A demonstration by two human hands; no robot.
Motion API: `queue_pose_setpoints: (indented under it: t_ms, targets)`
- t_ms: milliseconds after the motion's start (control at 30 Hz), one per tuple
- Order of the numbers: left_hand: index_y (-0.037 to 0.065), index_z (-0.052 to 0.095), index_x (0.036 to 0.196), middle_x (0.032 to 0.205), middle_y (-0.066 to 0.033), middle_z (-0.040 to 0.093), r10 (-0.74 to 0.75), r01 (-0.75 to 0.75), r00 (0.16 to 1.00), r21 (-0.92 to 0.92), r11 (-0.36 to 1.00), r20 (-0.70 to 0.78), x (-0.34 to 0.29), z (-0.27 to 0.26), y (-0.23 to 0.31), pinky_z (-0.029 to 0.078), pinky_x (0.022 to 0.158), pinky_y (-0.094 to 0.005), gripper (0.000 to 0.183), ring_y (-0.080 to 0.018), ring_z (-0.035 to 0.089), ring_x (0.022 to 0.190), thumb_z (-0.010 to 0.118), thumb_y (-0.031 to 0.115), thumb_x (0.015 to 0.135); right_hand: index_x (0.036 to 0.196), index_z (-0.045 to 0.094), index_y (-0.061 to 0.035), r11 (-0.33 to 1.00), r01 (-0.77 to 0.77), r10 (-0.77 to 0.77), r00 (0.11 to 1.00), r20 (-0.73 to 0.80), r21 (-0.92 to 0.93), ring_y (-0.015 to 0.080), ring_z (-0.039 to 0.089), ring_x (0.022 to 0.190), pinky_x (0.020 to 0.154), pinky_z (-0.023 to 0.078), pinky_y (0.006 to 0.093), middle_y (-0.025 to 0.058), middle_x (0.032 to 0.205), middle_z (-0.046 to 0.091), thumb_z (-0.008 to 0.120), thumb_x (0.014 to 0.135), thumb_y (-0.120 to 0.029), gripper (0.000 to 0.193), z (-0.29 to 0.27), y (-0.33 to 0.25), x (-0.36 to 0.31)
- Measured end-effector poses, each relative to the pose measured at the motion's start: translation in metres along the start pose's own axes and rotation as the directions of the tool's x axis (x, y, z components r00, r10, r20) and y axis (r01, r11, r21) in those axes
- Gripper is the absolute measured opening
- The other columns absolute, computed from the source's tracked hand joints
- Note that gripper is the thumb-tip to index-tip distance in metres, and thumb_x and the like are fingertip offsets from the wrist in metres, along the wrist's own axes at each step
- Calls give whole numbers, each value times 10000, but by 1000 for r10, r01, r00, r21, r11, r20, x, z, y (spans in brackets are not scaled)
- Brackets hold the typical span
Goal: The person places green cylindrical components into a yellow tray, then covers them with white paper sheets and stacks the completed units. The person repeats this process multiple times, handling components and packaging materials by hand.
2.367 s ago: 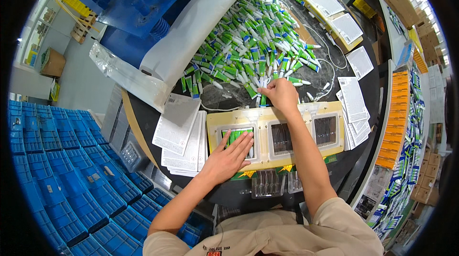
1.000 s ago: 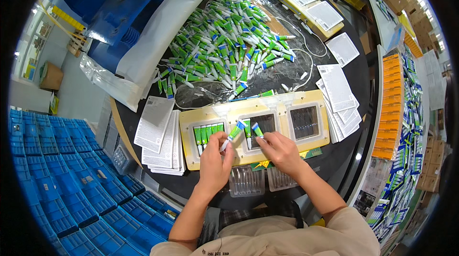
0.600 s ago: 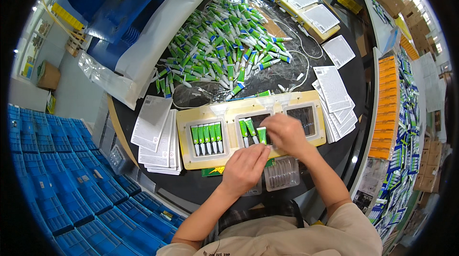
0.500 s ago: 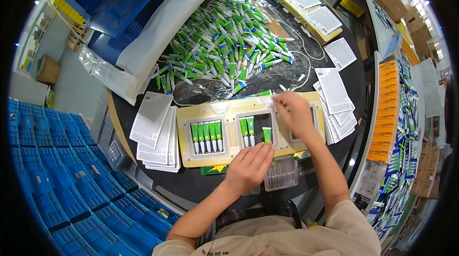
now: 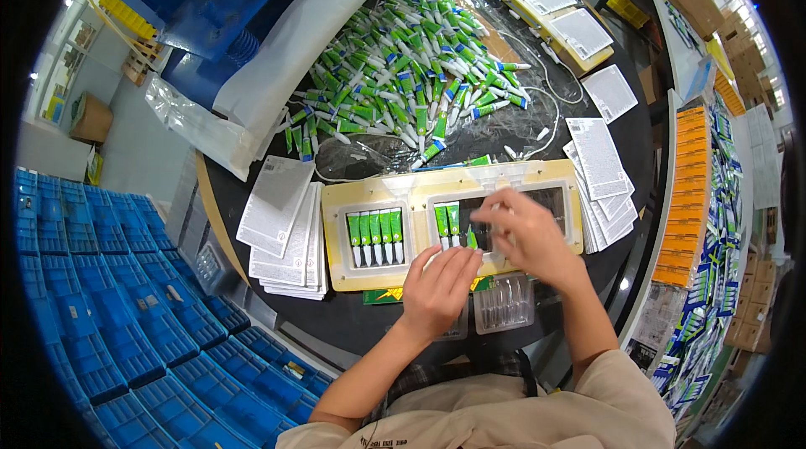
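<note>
A cream-yellow frame (image 5: pixel 369 283) with clear plastic trays in its openings lies before me. The left opening holds a row of several small green tubes (image 5: pixel 375 227) with white caps. Two more tubes (image 5: pixel 447 218) stand side by side in the middle opening. My left hand (image 5: pixel 441 285) lies at that opening's near edge, fingers pressed together on a green tube (image 5: pixel 472 240), its lower end hidden. Above the same opening's right side hovers my right hand (image 5: pixel 537 235), slightly blurred, fingers bent and apart, nothing visible in them. Its forearm partly covers the right opening.
A big heap of green tubes (image 5: pixel 411 63) covers the table's far part. Printed white cards are stacked left (image 5: pixel 277 206) and right (image 5: pixel 596 159). Empty clear trays (image 5: pixel 504 305) lie at the near edge. Blue bins (image 5: pixel 92 306) fill the lower left.
My right hand has come down and nearer from the frame's far edge to the middle opening. The tube at my left fingertips now tilts and shows less. The view has shifted slightly.
</note>
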State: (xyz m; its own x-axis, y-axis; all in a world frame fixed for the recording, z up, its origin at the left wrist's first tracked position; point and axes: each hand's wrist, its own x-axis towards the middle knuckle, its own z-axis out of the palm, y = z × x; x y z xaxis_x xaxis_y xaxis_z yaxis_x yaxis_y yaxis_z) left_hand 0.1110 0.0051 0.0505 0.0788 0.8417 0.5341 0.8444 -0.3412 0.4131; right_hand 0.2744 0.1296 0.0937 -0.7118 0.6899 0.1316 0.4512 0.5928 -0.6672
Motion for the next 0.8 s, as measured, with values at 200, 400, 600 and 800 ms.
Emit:
queue_pose_setpoints:
  t_ms: [200, 400, 600, 800]
  targets:
    - [33, 683, 1235, 1202, -87, 696, 3, -4, 1000, -139, 990, -3, 3, 4, 3, 489, 1027, -450, 379, -262, 677, 1093, 728, 190, 893, 1077, 700, -11, 988, -6, 44, 967, -252, 152, 304, 682, 947, 818, 556, 365, 142, 1064, 661, 733, 757, 64, 331, 40, -2, -41]
    - [50, 458, 1500, 1578, -97, 437, -53, -14, 867, 130, 991, 495, -16, -6, -37, 223, 1226, -542, 729, -268, 364, 1492, 712, 377, 901, 1122, 712, -8, 982, -108, 167, 882, -441, 155, 303, 683, 920, 796, 556, 362, 147, 1049, 669, 753, 806, 44, 323, 67, 9, -43]
    - [31, 436, 1502, 1600, -97, 408, -67, -11, 867, 152, 988, 494, -29, 0, -41, 170, 1235, -573, 752, -264, 326, 1512, 683, 428, 913, 1140, 670, 75, 989, -26, -45, 886, -462, -146, 341, 663, 962, 819, 561, 386, 174, 1112, 647, 763, 818, -4, 345, 92, 14, -32]
    - [31, 438, 1500, 1591, -107, 418, -80, 67, 854, 42, 997, 514, -20, -5, -38, 158, 1234, -587, 743, -277, 335, 1506, 699, 400, 910, 1193, 639, 105, 977, -78, 11, 949, -315, -199, 374, 629, 1029, 923, 523, 452, 196, 1156, 654, 761, 820, -81, 434, 82, -2, -27]
